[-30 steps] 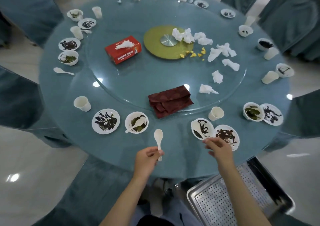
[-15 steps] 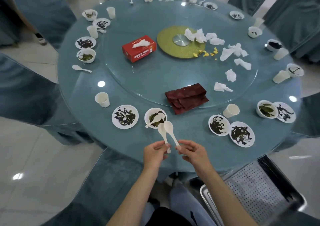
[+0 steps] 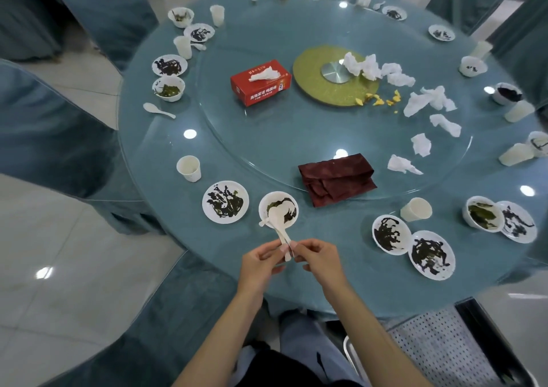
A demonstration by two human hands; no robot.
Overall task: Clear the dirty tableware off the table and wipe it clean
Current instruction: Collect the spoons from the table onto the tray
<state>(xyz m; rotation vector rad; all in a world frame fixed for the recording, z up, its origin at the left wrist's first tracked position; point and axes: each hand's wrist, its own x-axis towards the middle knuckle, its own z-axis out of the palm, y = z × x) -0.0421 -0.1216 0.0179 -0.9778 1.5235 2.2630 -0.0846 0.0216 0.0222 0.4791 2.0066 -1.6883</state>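
Handle ends of the held spoons [image 3: 280, 226] were hidden behind the fingers [image 3: 305, 245]; the perforated tray [image 3: 439, 348] was cropped at bottom.

The round table [image 3: 160, 155] shows teal-blue cloth under clear glass, around an olive-gold round disc [image 3: 311, 90]. Left of the disc stands a red cardboard tissue box [image 3: 261, 86] with white lettering. Nearer than the disc lie a dark maroon folded cloth [image 3: 336, 179], white plastic spoons [image 3: 281, 232] and white round plates [image 3: 225, 202] smeared black-green.

A teal-covered chair [image 3: 44, 126] stands at my nine o'clock, a second chair [image 3: 103, 10] at eleven, both on glossy floor tiles [image 3: 59, 253].
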